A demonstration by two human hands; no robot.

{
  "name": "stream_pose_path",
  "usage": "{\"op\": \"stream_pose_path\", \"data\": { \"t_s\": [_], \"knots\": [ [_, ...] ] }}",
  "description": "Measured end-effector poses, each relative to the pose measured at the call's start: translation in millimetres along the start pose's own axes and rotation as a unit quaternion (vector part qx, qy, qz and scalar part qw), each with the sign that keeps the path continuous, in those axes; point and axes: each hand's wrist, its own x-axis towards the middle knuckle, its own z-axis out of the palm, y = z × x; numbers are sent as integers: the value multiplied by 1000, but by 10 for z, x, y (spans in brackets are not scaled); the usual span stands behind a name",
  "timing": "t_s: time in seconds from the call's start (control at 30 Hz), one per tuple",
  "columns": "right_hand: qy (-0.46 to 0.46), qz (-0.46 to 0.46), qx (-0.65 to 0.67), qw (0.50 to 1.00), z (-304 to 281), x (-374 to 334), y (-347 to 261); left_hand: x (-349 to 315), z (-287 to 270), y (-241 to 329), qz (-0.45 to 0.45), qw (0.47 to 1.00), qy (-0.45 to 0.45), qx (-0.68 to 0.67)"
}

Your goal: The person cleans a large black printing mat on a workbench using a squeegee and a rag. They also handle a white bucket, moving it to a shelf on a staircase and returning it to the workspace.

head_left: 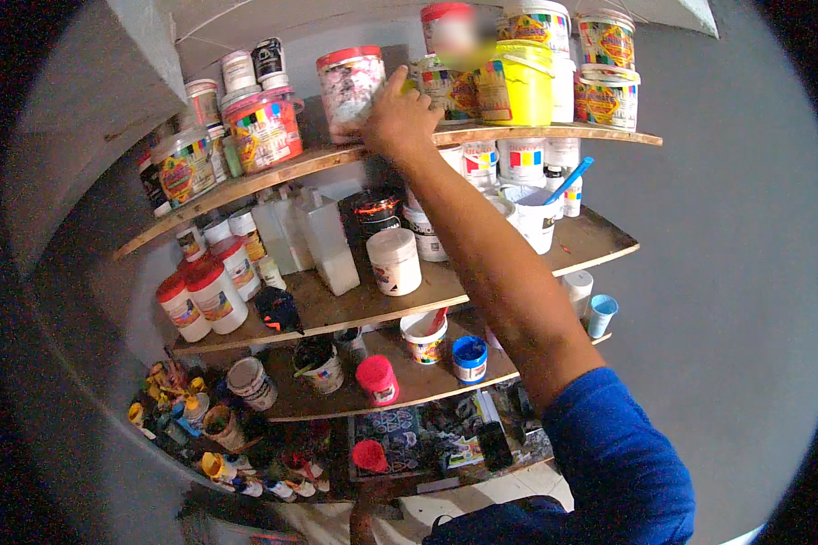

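Note:
My right hand [404, 123] reaches up to the top shelf. Its index finger points upward beside a paint-smeared white tub with a red lid [349, 95]; the fingers are apart and I see nothing held. Whether the hand touches that tub, I cannot make out. To the right of the hand stand a printed tub [449, 91] and a bright yellow bucket [525, 86]. Low down, in shadow, is my left hand [365, 505], just below a red round cup-like thing [369, 456]. Its fingers are too dark to make out, so a hold on the red thing cannot be confirmed.
Wooden shelves [336, 320] carry many tubs. A red-orange bucket [264, 132] is at upper left, a white jar [394, 262] mid-shelf. A blue handle [569, 179] sticks out of a white bucket [534, 218]. Small paint bottles [218, 468] crowd the lower left. A grey wall [718, 227] rises at right.

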Motion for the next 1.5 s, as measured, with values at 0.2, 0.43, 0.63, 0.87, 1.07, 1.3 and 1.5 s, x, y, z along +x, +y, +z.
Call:
{"op": "stream_pose_path", "data": {
  "t_s": [0.2, 0.43, 0.63, 0.87, 1.07, 1.3, 1.5],
  "knots": [
    [98, -148, 298, 938, -692, -1100, 934, 439, 685, 83, 51, 984, -161, 51],
    [-213, 332, 243, 886, -1033, -4130, 4119, 550, 1593, 316, 153, 906, -380, 106],
    [-82, 471, -140, 867, -2309, -7105, 5547, 857, 2663, 1701, 204, 897, -318, 231],
    [-371, 463, -147, 791, -2655, -7438, 5794, 667, 1906, 5846, 551, 525, 593, 262],
    [-254, 503, -34, 825, -2351, -6883, 6294, 1031, 1546, 6763, 285, 574, 622, 450],
    [-289, 471, -43, 832, -2558, -6362, 6247, 1180, 1301, 6883, 367, 697, 452, 418],
    [-381, 551, -14, 742, -2681, -6021, 5937, 1095, 1015, 7128, 403, 779, 301, 373]
  ]
}}
